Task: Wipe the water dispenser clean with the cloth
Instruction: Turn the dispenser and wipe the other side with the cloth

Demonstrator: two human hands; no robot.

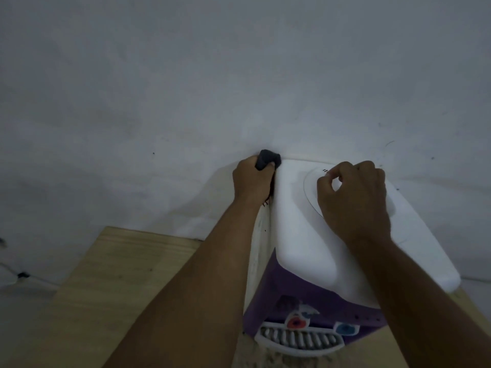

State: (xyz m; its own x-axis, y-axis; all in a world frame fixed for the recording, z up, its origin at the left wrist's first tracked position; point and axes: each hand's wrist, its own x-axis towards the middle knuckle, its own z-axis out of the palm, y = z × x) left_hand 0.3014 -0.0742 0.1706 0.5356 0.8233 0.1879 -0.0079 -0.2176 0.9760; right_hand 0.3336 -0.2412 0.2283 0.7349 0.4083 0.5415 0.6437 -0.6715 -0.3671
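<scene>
Cloth (268, 158), bunched in the left hand (251, 181), presses the far corner of the water dispenser (305, 235) at centre frame, while the right hand (353, 197), fingers curled and apparently empty, steadies its top.

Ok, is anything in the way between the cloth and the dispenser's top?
Yes: the right hand rests curled on top of the water dispenser, over its round cap. The cloth, gripped by the left hand, sits at the rear left corner.

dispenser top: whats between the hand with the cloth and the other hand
Head view: only bare white dispenser top lies between the left hand gripping the dark cloth and the right hand.
</scene>
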